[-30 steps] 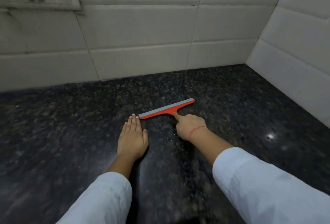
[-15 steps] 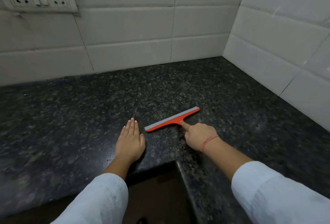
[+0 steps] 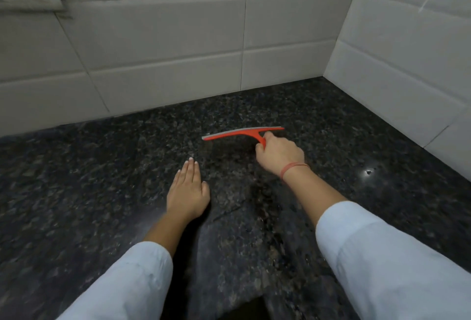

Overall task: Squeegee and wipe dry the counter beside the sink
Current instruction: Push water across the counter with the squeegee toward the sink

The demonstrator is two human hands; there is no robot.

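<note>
Right hand gripping squeegee handle, blade just ahead of knuckles on counter. Left hand flat, fingers together, holding nothing. Risk: blade tilts, skips, leaves streaks; loose grip slips.

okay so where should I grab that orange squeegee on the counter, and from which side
Grip the squeegee by its short orange handle, the stem that juts from the middle of the blade toward the person. Come from the near side, with the fingers wrapped around the stem. The right hand already holds it this way, with the long blade running crosswise on the far side of the hand, toward the back wall, and free to drag along the counter.
</note>
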